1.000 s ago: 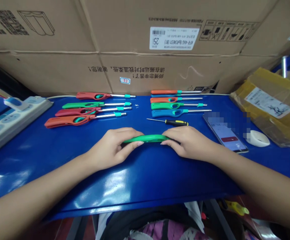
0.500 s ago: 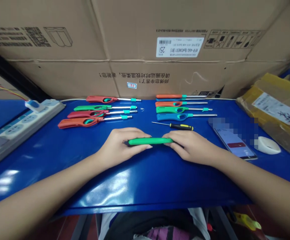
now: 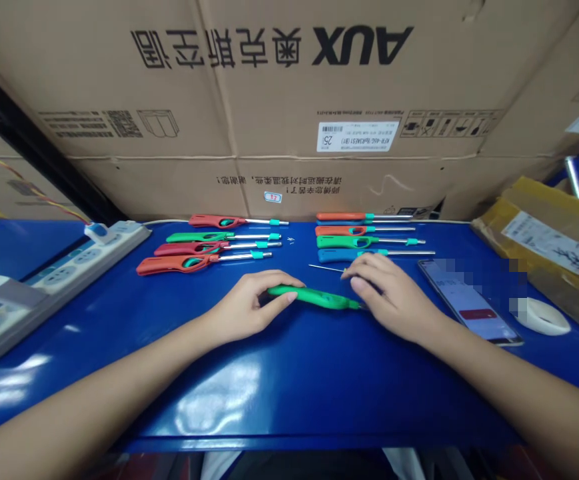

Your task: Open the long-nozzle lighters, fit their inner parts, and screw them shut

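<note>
A green stick lighter (image 3: 319, 297) lies slanted on the blue table (image 3: 289, 387). My left hand (image 3: 249, 307) is closed round its handle end. My right hand (image 3: 386, 293) has come off the lighter. Its fingers curl over the handle of a thin screwdriver (image 3: 325, 268), and only the metal shaft shows to the left of the fingers. The thumb rests near the lighter's right end.
Two groups of lighters lie at the back: a left group (image 3: 204, 248) of red and green ones, and a right group (image 3: 364, 237) of orange, green and blue ones. A power strip (image 3: 69, 267) sits left. Right are a phone (image 3: 469, 303), a white oval object (image 3: 542, 317) and a yellow parcel (image 3: 554, 240). Cardboard boxes (image 3: 289, 107) stand behind.
My right hand has let go of the green lighter and moved back onto the screwdriver. The lighter now slants in my left hand alone. The camera has tilted up.
</note>
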Demonstrator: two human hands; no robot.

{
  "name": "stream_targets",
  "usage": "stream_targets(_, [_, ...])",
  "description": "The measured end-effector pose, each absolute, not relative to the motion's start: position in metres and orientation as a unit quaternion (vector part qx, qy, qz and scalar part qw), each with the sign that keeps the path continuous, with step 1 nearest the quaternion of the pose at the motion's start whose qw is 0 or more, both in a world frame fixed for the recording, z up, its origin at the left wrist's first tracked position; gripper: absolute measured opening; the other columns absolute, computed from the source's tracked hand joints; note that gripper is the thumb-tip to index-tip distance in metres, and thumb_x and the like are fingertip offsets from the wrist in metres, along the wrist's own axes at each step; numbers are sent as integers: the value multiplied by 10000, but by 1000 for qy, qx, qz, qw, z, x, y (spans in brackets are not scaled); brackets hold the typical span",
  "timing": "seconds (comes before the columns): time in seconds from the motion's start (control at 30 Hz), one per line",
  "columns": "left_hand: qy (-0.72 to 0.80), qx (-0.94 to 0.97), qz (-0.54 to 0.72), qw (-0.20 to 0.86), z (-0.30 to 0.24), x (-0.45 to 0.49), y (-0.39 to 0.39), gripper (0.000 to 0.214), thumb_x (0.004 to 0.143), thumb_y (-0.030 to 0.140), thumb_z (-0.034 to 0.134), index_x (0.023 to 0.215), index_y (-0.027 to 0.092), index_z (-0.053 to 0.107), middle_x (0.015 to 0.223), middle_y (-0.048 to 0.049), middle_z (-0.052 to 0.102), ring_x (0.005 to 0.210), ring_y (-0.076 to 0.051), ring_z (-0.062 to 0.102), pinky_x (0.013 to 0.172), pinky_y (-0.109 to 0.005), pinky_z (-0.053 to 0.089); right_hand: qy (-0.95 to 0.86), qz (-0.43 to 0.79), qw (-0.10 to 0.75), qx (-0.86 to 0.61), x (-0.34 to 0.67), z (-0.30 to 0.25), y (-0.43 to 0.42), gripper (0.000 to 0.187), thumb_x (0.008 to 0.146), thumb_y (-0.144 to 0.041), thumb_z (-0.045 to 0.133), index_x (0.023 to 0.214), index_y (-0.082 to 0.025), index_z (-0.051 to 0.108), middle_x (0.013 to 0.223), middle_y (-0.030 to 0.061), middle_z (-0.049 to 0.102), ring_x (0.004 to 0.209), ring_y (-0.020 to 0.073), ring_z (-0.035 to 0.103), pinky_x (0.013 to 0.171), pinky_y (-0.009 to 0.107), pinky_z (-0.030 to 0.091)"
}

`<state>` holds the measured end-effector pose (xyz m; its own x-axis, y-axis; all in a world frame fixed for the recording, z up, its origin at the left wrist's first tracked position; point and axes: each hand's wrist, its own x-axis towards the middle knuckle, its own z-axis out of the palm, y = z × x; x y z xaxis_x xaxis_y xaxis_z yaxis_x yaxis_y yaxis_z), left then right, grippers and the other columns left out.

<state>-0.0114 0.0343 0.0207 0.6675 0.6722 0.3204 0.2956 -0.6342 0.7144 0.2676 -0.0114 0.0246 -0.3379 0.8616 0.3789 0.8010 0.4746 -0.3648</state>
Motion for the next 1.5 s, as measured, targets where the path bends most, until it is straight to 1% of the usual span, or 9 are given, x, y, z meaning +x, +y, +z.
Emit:
stream_targets(0.07, [275, 871, 276, 298, 15, -13, 38, 274, 965, 298, 634, 1196, 172, 711, 1144, -92, 751, 1020, -198, 712, 899, -318, 565, -790, 2, 241, -564, 271, 27, -8, 359, 1044, -412, 403, 1060, -184, 680, 1116, 135, 673, 1062, 307, 610, 936, 495, 502])
stream_targets(0.17, [273, 887, 263, 265, 8, -14, 43, 355, 921, 302, 694, 1250, 170, 688, 1175, -97, 737, 1040, -209, 704, 920, -346, 568, -759, -44, 144, -634, 278, 25, -4, 327, 960, -365, 519, 1161, -137, 638, 1136, 192, 643, 1058, 380, 616, 865, 541, 525])
stream_targets(0.3, [282, 889, 261, 248, 5, -14, 45, 371, 882, 263, 724, 1238, 168, 690, 1153, -91, 735, 1020, -204, 704, 907, -343, 575, -764, 2, 102, -636, 284, 19, -2, 253, 967, -288, 470, 1093, -153, 643, 1060, 162, 664, 984, 352, 659, 818, 512, 544])
stream_targets(0.47, [296, 889, 250, 243, 9, -16, 45, 328, 873, 236, 710, 1196, 180, 715, 1102, -83, 722, 972, -207, 696, 882, -354, 579, -782, 28, 143, -606, 286, 10, 0, 197, 981, -298, 504, 1055, -174, 637, 1057, 130, 669, 992, 294, 664, 832, 426, 543])
stream_targets(0.63, [300, 894, 226, 245, 10, -13, 40, 293, 880, 282, 726, 1165, 214, 744, 1054, -68, 673, 1003, -222, 657, 928, -386, 556, -783, 49, 200, -587, 279, 3, 7, 205, 1011, -355, 499, 998, -196, 627, 1031, 90, 686, 830, 228, 666, 691, 351, 513])
stream_targets(0.8, [305, 894, 210, 252, 12, -6, 25, 343, 911, 316, 706, 1240, 219, 718, 1041, -65, 637, 862, -176, 644, 797, -317, 566, -770, 68, 273, -572, 275, 1, 17, 200, 985, -378, 559, 939, -198, 632, 866, 49, 677, 702, 183, 616, 620, 309, 490])
stream_targets(0.97, [306, 888, 217, 265, 14, -7, 17, 348, 898, 248, 677, 1239, 185, 698, 1052, -59, 632, 660, -100, 598, 626, -244, 540, -764, 85, 331, -548, 273, -4, 18, 240, 951, -363, 590, 1076, -178, 678, 948, 66, 681, 610, 138, 591, 562, 295, 516])
stream_targets(1.17, [295, 891, 226, 261, 13, -8, 16, 293, 875, 201, 674, 1164, 173, 718, 997, -48, 631, 670, -107, 606, 631, -245, 542, -766, 87, 361, -524, 266, -7, 16, 278, 937, -332, 604, 1143, -188, 721, 991, 81, 700, 631, 142, 611, 583, 311, 557])
stream_targets(1.5, [297, 888, 215, 278, 14, -7, 15, 286, 880, 199, 695, 1161, 153, 720, 995, -45, 614, 660, -98, 583, 636, -250, 524, -759, 104, 392, -510, 260, -7, 14, 276, 922, -346, 660, 1113, -168, 749, 1009, 93, 712, 592, 134, 618, 563, 318, 580])
